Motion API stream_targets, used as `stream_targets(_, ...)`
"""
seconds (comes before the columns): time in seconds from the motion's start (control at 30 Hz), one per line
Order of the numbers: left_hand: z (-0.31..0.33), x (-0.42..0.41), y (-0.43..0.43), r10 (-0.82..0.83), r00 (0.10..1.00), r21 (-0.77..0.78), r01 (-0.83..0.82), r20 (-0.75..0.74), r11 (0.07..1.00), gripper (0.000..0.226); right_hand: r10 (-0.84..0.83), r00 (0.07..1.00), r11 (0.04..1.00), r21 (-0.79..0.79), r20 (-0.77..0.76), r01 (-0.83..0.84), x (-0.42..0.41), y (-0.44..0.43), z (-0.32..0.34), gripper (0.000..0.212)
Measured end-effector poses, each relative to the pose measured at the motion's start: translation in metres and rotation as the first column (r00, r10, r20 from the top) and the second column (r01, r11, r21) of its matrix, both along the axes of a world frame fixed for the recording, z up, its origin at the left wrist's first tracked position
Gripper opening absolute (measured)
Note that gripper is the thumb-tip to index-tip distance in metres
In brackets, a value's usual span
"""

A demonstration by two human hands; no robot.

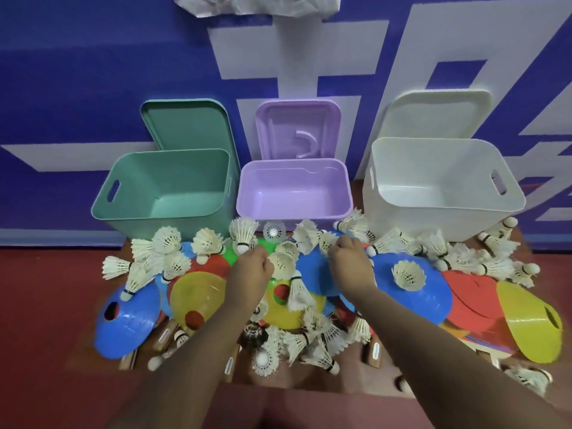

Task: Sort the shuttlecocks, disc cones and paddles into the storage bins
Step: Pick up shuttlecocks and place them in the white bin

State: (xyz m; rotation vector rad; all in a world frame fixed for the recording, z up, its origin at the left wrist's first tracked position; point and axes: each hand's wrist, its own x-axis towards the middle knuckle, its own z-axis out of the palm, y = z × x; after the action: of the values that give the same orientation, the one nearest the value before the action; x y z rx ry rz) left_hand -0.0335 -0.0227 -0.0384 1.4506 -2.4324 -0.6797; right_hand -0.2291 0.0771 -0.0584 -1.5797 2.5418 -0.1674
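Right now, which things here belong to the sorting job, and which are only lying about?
Job: shuttlecocks, disc cones, paddles, green bin, purple bin, white bin.
Lying about: the three lids, crumpled white sheet up top.

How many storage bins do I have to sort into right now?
3, side by side beyond the pile: a green bin on the left, a purple bin in the middle and a white bin on the right. All three show in full; none looks hidden.
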Motion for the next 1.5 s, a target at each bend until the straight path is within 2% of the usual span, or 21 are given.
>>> stream_targets(0.1, 0.01, 0.004, 0.007, 0.071, 0.993, 0.038, -0.068, -0.096, 0.997, 0.008, 0.039, 0.999, 0.998, -0.056, -0.03, -0.041, -0.007, 0.005, 0.001, 0.019)
stream_targets(0.17, 0.019, 0.005, 0.012, 0.108, 0.983, 0.075, -0.098, -0.148, 0.992, 0.009, 0.045, 0.999, 0.988, -0.149, -0.009, -0.046, -0.009, 0.013, 0.011, 0.012)
stream_targets(0.3, 0.042, 0.002, 0.025, 0.206, 0.962, 0.193, -0.171, -0.179, 0.966, 0.009, -0.012, 0.962, 0.897, -0.423, 0.271, 0.13, -0.014, 0.044, 0.05, 0.014)
stream_targets(0.4, 0.061, -0.01, 0.033, 0.223, 0.953, 0.264, -0.165, -0.207, 0.95, 0.008, 0.081, 0.88, 0.817, -0.536, 0.468, 0.21, -0.014, 0.067, 0.092, 0.016)
stream_targets(0.53, 0.09, -0.038, 0.041, 0.153, 0.945, 0.311, -0.059, -0.289, 0.949, 0.006, 0.241, 0.708, 0.842, -0.506, 0.664, 0.188, -0.01, 0.075, 0.132, 0.016)
stream_targets(0.7, 0.11, -0.073, 0.039, 0.084, 0.922, 0.396, 0.079, -0.378, 0.915, 0.006, 0.26, 0.819, 0.888, -0.46, 0.511, 0.005, -0.027, 0.071, 0.137, 0.014)
stream_targets(0.8, 0.11, -0.095, 0.035, 0.113, 0.885, 0.523, 0.161, -0.453, 0.837, 0.009, 0.198, 0.779, 0.889, -0.443, 0.595, 0.112, -0.033, 0.062, 0.127, 0.01)
stream_targets(0.83, 0.108, -0.102, 0.035, 0.126, 0.874, 0.566, 0.189, -0.47, 0.803, 0.013, 0.149, 0.718, 0.872, -0.433, 0.68, 0.229, -0.034, 0.058, 0.126, 0.008)
stream_targets(0.87, 0.107, -0.108, 0.035, 0.127, 0.865, 0.593, 0.219, -0.486, 0.775, 0.017, 0.097, 0.586, 0.835, -0.387, 0.805, 0.393, -0.036, 0.055, 0.127, 0.009)
stream_targets(0.93, 0.099, -0.117, 0.032, 0.062, 0.849, 0.592, 0.31, -0.524, 0.744, 0.019, 0.097, 0.224, 0.751, -0.219, 0.97, 0.623, -0.042, 0.052, 0.129, 0.013)
stream_targets(0.97, 0.093, -0.121, 0.029, -0.004, 0.844, 0.577, 0.37, -0.536, 0.729, 0.023, 0.104, 0.123, 0.724, -0.16, 0.987, 0.671, -0.048, 0.051, 0.128, 0.015)
stream_targets(1.03, 0.084, -0.131, 0.023, -0.133, 0.828, 0.557, 0.475, -0.544, 0.681, 0.047, 0.081, 0.059, 0.706, -0.099, 0.995, 0.701, -0.059, 0.049, 0.127, 0.017)
stream_targets(1.07, 0.079, -0.137, 0.019, -0.167, 0.822, 0.556, 0.503, -0.544, 0.662, 0.058, 0.047, 0.064, 0.705, -0.079, 0.997, 0.704, -0.064, 0.047, 0.125, 0.017)
stream_targets(1.1, 0.077, -0.145, 0.017, -0.186, 0.816, 0.556, 0.52, -0.547, 0.648, 0.065, -0.006, 0.117, 0.722, -0.076, 0.993, 0.687, -0.068, 0.046, 0.126, 0.017)
stream_targets(1.2, 0.072, -0.169, 0.015, -0.265, 0.807, 0.554, 0.563, -0.527, 0.613, 0.073, -0.098, 0.384, 0.846, -0.126, 0.918, 0.519, -0.078, 0.05, 0.132, 0.029)
stream_targets(1.23, 0.069, -0.177, 0.015, -0.307, 0.798, 0.55, 0.586, -0.519, 0.595, 0.073, -0.093, 0.434, 0.867, -0.141, 0.896, 0.478, -0.081, 0.053, 0.134, 0.035)
stream_targets(1.27, 0.067, -0.184, 0.016, -0.325, 0.79, 0.555, 0.602, -0.52, 0.574, 0.07, -0.094, 0.449, 0.877, -0.139, 0.888, 0.46, -0.086, 0.057, 0.134, 0.041)
stream_targets(1.33, 0.059, -0.196, 0.018, -0.266, 0.802, 0.608, 0.584, -0.535, 0.538, 0.063, -0.122, 0.399, 0.869, -0.096, 0.909, 0.485, -0.101, 0.068, 0.127, 0.043)
stream_targets(1.4, 0.051, -0.203, 0.021, -0.193, 0.814, 0.646, 0.558, -0.548, 0.521, 0.061, -0.183, 0.365, 0.793, -0.083, 0.913, 0.604, -0.125, 0.079, 0.11, 0.039)
stream_targets(1.47, 0.039, -0.206, 0.023, -0.163, 0.828, 0.655, 0.531, -0.537, 0.538, 0.062, -0.403, 0.545, 0.744, -0.084, 0.735, 0.663, -0.156, 0.09, 0.081, 0.034)
stream_targets(1.5, 0.034, -0.206, 0.026, -0.142, 0.835, 0.666, 0.515, -0.532, 0.54, 0.062, -0.489, 0.655, 0.775, -0.057, 0.577, 0.629, -0.171, 0.095, 0.068, 0.035)
